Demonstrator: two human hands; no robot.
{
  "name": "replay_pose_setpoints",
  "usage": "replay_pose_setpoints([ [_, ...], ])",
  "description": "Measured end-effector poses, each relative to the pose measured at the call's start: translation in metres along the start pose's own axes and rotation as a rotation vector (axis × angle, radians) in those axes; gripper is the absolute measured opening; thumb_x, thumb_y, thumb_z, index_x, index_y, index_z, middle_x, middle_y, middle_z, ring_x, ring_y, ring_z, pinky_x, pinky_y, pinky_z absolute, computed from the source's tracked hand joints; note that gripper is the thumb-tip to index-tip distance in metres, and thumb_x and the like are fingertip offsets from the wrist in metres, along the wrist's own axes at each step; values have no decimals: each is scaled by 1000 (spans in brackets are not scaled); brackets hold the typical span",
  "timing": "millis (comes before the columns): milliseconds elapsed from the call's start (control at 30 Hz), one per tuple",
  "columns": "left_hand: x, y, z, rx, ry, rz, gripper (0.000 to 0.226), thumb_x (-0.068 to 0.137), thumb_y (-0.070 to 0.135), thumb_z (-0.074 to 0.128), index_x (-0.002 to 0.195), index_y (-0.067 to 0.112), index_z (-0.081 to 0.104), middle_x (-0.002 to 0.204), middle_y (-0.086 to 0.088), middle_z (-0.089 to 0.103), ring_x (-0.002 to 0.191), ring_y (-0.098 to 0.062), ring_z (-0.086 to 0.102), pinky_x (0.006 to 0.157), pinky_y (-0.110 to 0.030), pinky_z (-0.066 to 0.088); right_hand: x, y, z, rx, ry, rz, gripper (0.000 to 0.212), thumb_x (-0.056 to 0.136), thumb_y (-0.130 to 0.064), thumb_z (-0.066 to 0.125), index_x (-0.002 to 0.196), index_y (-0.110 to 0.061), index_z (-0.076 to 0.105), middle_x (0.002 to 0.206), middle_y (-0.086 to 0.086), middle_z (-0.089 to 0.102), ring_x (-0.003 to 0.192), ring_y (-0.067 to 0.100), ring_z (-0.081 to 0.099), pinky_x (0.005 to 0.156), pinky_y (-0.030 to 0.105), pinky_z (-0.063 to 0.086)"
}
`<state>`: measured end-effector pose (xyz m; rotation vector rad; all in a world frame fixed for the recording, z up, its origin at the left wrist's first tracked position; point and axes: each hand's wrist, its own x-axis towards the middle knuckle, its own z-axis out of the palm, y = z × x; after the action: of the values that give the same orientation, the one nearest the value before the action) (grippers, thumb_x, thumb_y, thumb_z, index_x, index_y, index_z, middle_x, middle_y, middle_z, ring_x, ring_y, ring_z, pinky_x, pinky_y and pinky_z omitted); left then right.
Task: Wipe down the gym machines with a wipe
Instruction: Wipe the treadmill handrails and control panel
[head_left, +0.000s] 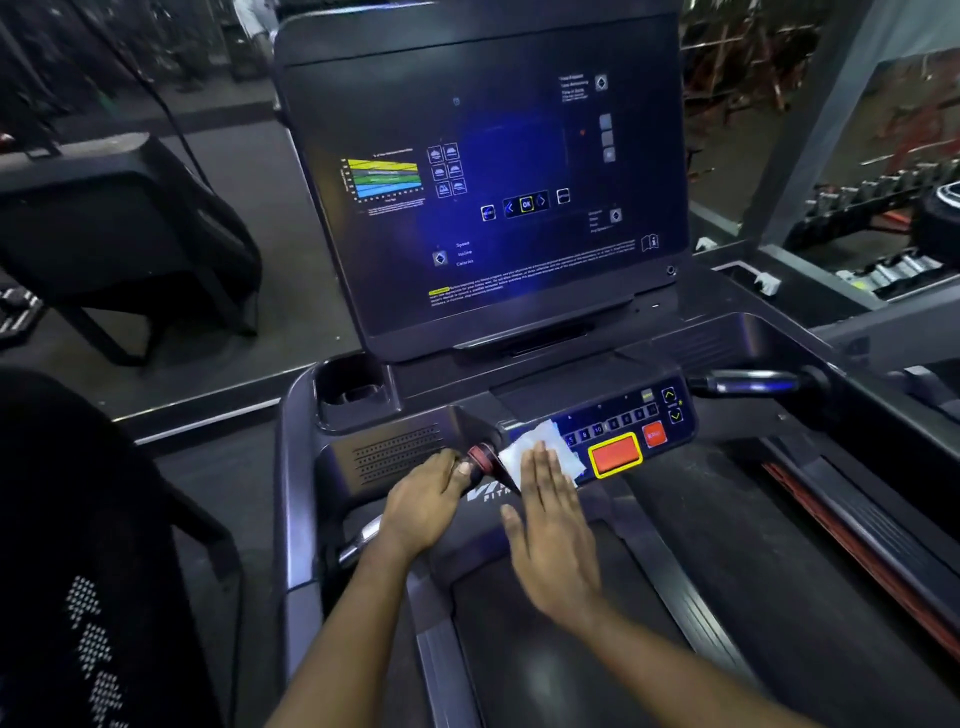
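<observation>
A dark treadmill fills the view, with a big lit console screen (483, 176) above a button panel (623, 415). A white wipe (530, 441) lies on the left part of that panel. My right hand (553, 525) presses flat on the wipe with straight fingers. A large red stop button with a yellow rim (615, 453) sits just right of the wipe. My left hand (423, 501) rests on the console edge to the left, its fingers curled at a red safety-key knob (480, 457).
A cup holder (356, 395) sits at the console's left. A handlebar grip (748, 384) juts out at the right. The treadmill belt (571, 649) runs below my arms. Another machine (119, 234) stands on the left, and dumbbell racks (883, 208) line the right.
</observation>
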<state>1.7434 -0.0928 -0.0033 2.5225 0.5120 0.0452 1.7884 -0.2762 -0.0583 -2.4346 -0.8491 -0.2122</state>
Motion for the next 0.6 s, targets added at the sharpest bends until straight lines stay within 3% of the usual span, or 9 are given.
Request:
replay_pose_setpoints([
  [167, 1, 1, -1, 5, -8, 3, 32, 107, 46, 36, 111, 22, 57, 116, 1, 65, 111, -25, 60, 88, -40, 43, 33, -15, 0, 3, 61, 88, 69, 106, -45, 28, 162, -13, 5, 170, 3, -3, 157, 18, -6, 127, 39, 6],
  [400, 1, 0, -2, 18, -7, -5, 34, 107, 46, 35, 113, 21, 56, 118, 0, 65, 111, -26, 60, 88, -41, 43, -27, 0, 11, -113, 2, 35, 71, 103, -44, 32, 162, -11, 11, 170, 4, 4, 157, 17, 3, 124, 40, 13],
  [600, 1, 0, -1, 21, -5, -14, 32, 106, 47, 35, 110, 23, 55, 117, 0, 65, 110, -28, 60, 89, -42, 45, 25, -13, 4, -74, 41, 133, 71, 105, -49, 22, 162, -11, 3, 170, 6, -2, 156, 18, -6, 127, 42, 9],
])
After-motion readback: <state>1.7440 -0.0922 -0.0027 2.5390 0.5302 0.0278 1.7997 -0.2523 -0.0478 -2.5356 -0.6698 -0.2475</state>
